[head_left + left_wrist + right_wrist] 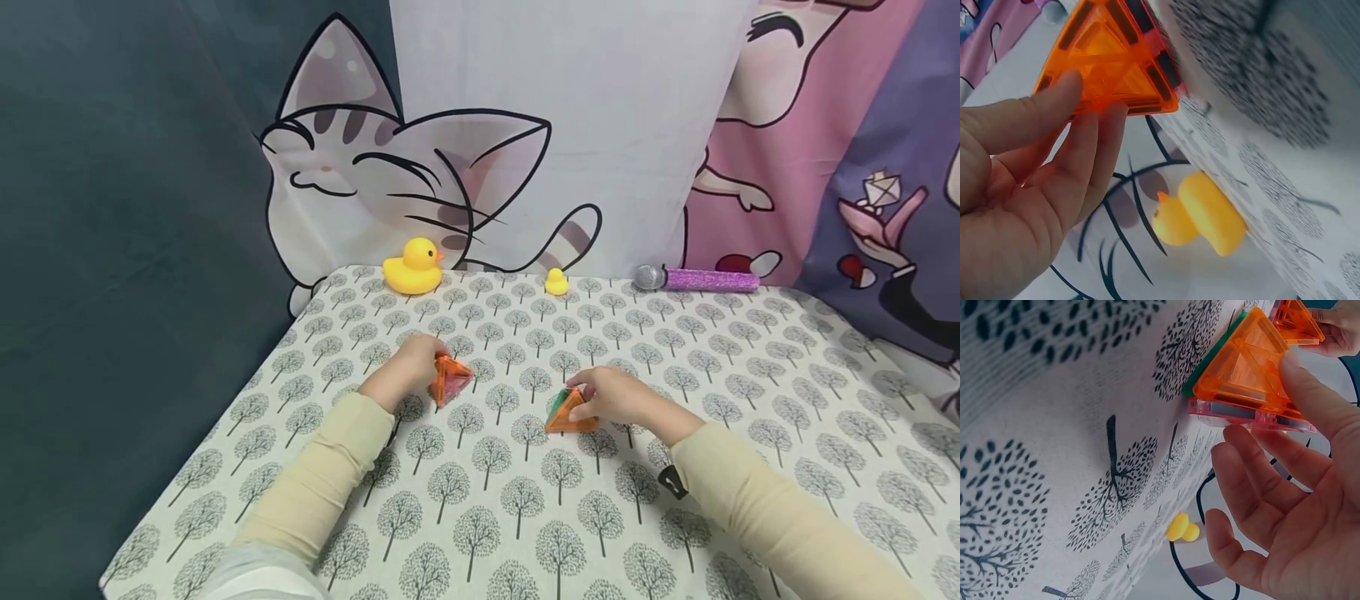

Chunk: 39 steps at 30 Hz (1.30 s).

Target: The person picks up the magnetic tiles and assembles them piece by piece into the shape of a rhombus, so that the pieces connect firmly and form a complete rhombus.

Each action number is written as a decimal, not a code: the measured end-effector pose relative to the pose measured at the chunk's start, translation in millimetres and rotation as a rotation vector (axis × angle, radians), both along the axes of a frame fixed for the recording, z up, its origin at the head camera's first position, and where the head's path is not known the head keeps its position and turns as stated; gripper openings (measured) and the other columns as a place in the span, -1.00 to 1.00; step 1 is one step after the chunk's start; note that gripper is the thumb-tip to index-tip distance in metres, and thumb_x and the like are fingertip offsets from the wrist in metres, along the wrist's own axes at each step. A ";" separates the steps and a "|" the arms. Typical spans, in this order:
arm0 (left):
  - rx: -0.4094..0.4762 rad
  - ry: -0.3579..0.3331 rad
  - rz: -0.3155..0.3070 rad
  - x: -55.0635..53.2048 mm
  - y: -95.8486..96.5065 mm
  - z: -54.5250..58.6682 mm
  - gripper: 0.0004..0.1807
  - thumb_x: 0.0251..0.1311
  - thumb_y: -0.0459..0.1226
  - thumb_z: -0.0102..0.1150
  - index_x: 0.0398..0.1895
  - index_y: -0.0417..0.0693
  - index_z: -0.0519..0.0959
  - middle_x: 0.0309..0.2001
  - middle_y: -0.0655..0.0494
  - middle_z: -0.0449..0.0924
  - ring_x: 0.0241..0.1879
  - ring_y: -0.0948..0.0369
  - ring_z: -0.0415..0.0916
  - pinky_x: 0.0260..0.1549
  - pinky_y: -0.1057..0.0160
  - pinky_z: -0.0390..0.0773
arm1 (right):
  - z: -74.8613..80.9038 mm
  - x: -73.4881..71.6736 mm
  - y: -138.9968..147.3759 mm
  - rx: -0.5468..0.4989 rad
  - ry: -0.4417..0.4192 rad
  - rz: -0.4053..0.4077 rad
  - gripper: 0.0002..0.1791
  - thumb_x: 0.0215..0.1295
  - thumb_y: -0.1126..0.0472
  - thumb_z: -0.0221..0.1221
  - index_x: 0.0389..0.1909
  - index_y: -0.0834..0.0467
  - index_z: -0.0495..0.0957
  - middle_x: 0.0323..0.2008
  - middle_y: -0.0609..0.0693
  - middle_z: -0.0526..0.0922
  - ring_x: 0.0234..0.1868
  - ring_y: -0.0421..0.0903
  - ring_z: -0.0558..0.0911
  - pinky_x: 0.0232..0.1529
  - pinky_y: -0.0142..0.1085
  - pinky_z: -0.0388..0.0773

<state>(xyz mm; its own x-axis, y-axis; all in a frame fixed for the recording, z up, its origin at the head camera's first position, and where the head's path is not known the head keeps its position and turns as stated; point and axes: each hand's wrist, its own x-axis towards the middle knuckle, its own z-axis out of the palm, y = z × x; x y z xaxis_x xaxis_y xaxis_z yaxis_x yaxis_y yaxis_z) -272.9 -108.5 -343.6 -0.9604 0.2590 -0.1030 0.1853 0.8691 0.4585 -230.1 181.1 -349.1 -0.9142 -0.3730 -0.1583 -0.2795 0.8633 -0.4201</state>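
Note:
My left hand (411, 367) pinches a pyramid of magnetic tiles (452, 383), with orange triangles and a pinkish-red one showing. The left wrist view has the thumb on an orange triangular tile (1104, 75) and fingertips along its lower edge. To the right, on the near half of the table, my right hand (618, 395) grips a second magnetic tile pyramid (572, 419) of orange, green and pink triangles. Close up, the thumb presses its orange face (1244, 365) while index and middle fingers reach under the pink tile (1229, 411). A gap separates the two pyramids.
Along the table's back edge stand a large yellow rubber duck (414, 268), a small yellow duck (556, 282) and a purple-handled microphone (697, 279). A tree-patterned cloth (480, 533) covers the table. Behind hangs a curtain (600, 75) with cartoon cats.

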 end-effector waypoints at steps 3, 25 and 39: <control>-0.004 0.010 -0.038 2.8 7.5 1.4 -0.53 -0.34 -0.63 0.15 -0.22 -0.16 0.56 -0.29 0.00 0.52 -0.25 0.09 0.41 -0.22 0.17 0.43 | 1.5 1.2 1.3 0.013 0.002 -0.001 -0.41 -0.13 0.06 0.30 0.00 0.18 0.45 -0.37 -0.01 0.52 -0.40 -0.14 0.47 -0.46 -0.29 0.42; -0.062 0.032 -0.176 20.9 61.4 0.5 -0.68 -0.25 -0.30 0.34 -0.30 -0.02 0.58 -0.43 0.22 0.49 -0.35 0.22 0.38 -0.22 0.21 0.36 | 2.8 3.8 2.9 -0.019 0.028 0.047 -0.78 -0.14 0.08 0.29 -0.43 0.08 0.59 -0.56 -0.16 0.54 -0.49 -0.20 0.43 -0.38 -0.25 0.38; -0.042 0.040 -0.200 23.5 82.0 -3.0 -0.69 -0.26 -0.23 0.35 -0.32 0.02 0.58 -0.42 0.25 0.50 -0.37 0.26 0.39 -0.26 0.26 0.38 | 1.2 5.0 6.0 -0.043 0.075 0.071 -0.56 -0.15 0.13 0.30 -0.17 0.21 0.56 -0.45 -0.10 0.61 -0.37 -0.15 0.50 -0.29 -0.19 0.41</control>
<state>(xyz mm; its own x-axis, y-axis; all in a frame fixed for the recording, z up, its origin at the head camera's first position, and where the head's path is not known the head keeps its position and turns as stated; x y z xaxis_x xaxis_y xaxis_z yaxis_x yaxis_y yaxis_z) -249.4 -26.5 -346.6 -0.8937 0.4413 -0.0808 0.3732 0.8313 0.4120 -225.1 187.1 -347.8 -0.8939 -0.4423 -0.0728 -0.3714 0.8217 -0.4324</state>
